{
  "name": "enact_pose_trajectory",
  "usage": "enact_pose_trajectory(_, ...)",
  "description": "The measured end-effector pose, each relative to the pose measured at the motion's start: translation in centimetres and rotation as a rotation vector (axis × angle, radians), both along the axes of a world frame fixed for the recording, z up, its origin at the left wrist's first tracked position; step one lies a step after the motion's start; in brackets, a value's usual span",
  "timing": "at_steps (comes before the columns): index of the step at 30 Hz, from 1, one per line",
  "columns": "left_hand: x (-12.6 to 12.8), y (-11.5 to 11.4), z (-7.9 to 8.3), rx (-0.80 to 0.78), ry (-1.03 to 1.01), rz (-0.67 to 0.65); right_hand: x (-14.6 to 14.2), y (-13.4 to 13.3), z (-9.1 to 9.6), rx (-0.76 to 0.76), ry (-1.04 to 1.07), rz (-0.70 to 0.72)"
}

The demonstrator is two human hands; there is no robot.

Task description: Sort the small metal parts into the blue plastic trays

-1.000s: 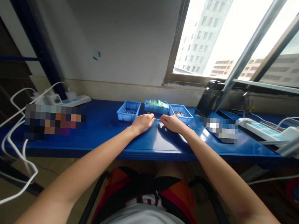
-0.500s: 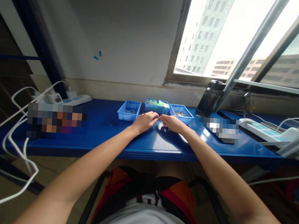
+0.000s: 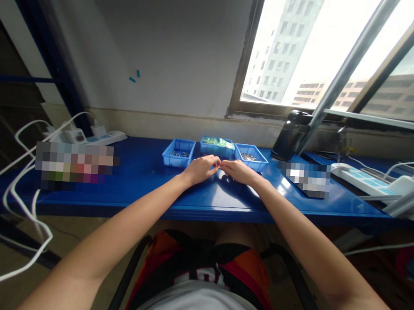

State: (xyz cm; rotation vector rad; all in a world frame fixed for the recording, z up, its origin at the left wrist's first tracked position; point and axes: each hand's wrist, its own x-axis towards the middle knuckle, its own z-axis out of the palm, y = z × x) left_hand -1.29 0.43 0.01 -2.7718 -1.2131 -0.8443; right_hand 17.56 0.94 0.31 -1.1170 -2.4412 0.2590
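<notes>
Over the blue table (image 3: 148, 188) my left hand (image 3: 201, 169) and my right hand (image 3: 238, 170) meet at their fingertips. Both are closed in a pinch, and whatever lies between the fingers is too small to name. Just behind my left hand is a blue bin (image 3: 177, 160) with a few thin metal pieces. Another blue bin (image 3: 256, 165), with many small metal pieces (image 3: 248, 157), sits behind my right hand. Between these two, farther back, a third blue bin (image 3: 216, 149) holds a green and white packet (image 3: 218, 142).
A dark bottle-like container (image 3: 291, 136) stands at the right by a metal post (image 3: 345, 56). Power strips lie at the left (image 3: 105, 138) and right (image 3: 363, 181), with white cables (image 3: 22, 203) hanging off the left side. Blurred items lie on both sides.
The fingers of both hands have shifted slightly where they meet. The bins and other things stay where they were.
</notes>
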Motion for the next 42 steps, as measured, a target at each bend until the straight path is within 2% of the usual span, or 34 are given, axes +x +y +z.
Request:
enact_pose_trajectory(9,0.3,-1.3,0.9,-0.063,0.082,0.112,0.1,0.1,0.0,0.045,-0.094,-0.117)
enact_pose_trajectory(19,0.2,-0.9,0.7,-0.050,0.101,0.123,0.4,0.6,-0.4,0.048,-0.084,-0.119)
enact_pose_trajectory(26,0.0,-0.5,0.5,-0.055,0.137,0.176,0.3,0.4,-0.2,0.064,-0.044,-0.121)
enact_pose_trajectory(33,0.1,-0.6,0.6,-0.076,0.117,0.160,0.1,0.0,0.3,0.007,0.016,-0.115)
enact_pose_trajectory(42,0.0,-0.4,0.3,-0.048,0.094,0.139,0.1,0.0,0.2,0.018,0.014,-0.121)
